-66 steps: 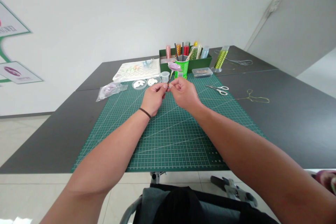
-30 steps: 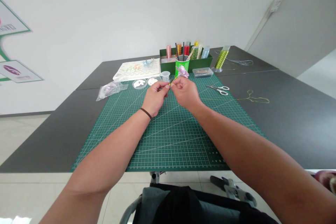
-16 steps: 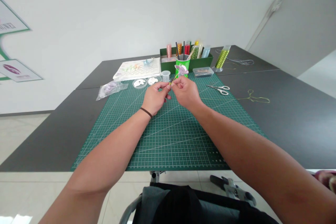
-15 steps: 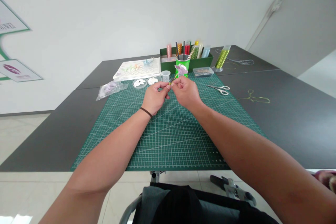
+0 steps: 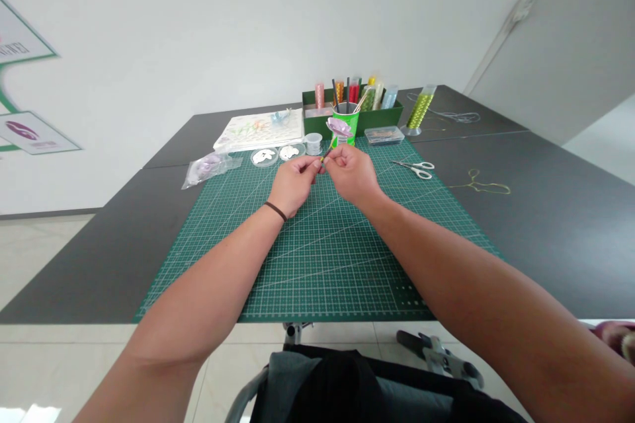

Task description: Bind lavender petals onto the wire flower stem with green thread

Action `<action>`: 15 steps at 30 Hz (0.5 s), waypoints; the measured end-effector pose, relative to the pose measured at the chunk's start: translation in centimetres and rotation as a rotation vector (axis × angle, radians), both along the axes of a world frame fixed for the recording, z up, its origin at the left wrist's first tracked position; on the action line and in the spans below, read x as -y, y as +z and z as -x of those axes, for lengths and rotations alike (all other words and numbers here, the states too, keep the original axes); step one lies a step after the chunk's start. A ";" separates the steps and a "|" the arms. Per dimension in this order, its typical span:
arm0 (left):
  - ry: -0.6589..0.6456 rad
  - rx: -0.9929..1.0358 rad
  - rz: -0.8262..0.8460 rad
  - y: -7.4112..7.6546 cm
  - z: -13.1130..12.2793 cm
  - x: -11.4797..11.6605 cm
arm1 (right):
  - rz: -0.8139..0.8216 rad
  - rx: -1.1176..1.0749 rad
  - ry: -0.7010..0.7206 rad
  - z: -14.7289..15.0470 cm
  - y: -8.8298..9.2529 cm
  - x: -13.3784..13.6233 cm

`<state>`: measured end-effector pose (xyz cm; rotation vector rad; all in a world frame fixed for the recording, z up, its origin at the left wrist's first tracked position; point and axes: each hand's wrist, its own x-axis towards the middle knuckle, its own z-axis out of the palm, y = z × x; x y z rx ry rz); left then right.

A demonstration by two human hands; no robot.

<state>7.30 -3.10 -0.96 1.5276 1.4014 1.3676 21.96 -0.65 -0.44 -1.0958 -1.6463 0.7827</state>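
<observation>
A pale purple artificial flower [image 5: 339, 127] stands tilted above my hands, in front of a green cup. Its thin stem [image 5: 327, 151] runs down between my fingertips, with a bit of yellow-green at the pinch. My left hand [image 5: 294, 182] is closed, thumb and fingers pinching the lower stem. Close beside it, my right hand [image 5: 351, 174] is also closed, its fingertips on the stem or the yellow-green wrap, which I cannot separate at this size. Both hands are over the far half of the green cutting mat [image 5: 317, 258].
White-handled scissors [image 5: 421, 170] and loose green thread [image 5: 481, 186] lie to the right. Behind stand the green cup [image 5: 351, 120], a box of thread spools [image 5: 380, 120] and a yellow-green spool [image 5: 421, 108]. Dishes with white pieces [image 5: 264, 157] and a plastic bag [image 5: 208, 166] are left.
The flower has turned and shifted slightly left, showing a different side. My fingers have moved a little around the stem; both hands stay in nearly the same place.
</observation>
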 end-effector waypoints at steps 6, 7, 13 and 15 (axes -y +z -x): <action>0.027 0.050 0.043 0.3 0.0 0.0 | -0.030 -0.008 -0.015 0.0 -0.1 -0.1; 0.027 0.059 0.047 0.3 0.0 0.0 | -0.028 -0.010 -0.017 0.0 0.0 0.0; 0.025 0.084 0.035 0.1 -0.1 0.0 | 0.010 -0.004 -0.007 0.1 0.1 0.1; 0.006 0.081 0.025 0.0 -0.2 0.0 | 0.005 0.011 0.013 0.0 0.1 0.1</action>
